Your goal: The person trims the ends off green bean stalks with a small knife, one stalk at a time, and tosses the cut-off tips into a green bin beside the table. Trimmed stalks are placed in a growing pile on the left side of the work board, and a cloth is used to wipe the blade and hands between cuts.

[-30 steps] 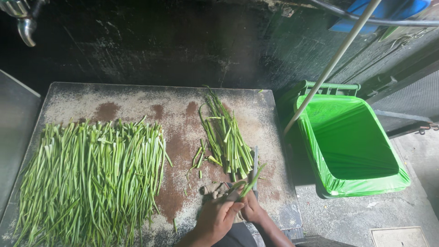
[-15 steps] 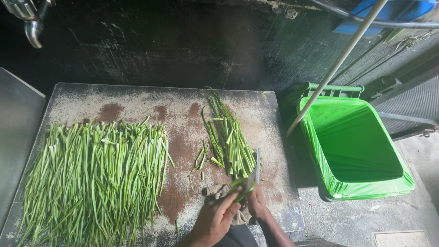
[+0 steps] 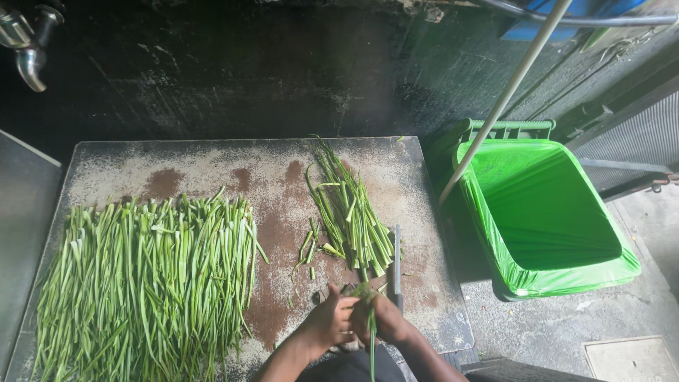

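My left hand [image 3: 327,322] and my right hand [image 3: 387,324] meet at the near edge of a worn, stained board [image 3: 212,166]. Between them they pinch a thin green stalk [image 3: 370,339], whose end hangs down toward me. A knife [image 3: 396,263] sticks out from my right hand, its dark blade pointing away from me along the board. Just beyond my hands lies a small pile of trimmed green stalks [image 3: 350,212]. A few short cut bits [image 3: 308,249] are scattered to its left.
A wide spread of long green stalks [image 3: 141,283] covers the board's left half. A bin lined with a green bag [image 3: 544,212] stands on the floor to the right, with a white pole [image 3: 506,95] slanting over it. A metal tap [image 3: 28,49] is at top left.
My hands have drawn closer together at the board's near edge. The stalk now hangs down between them, and the knife blade has turned from a slant to straight away from me.
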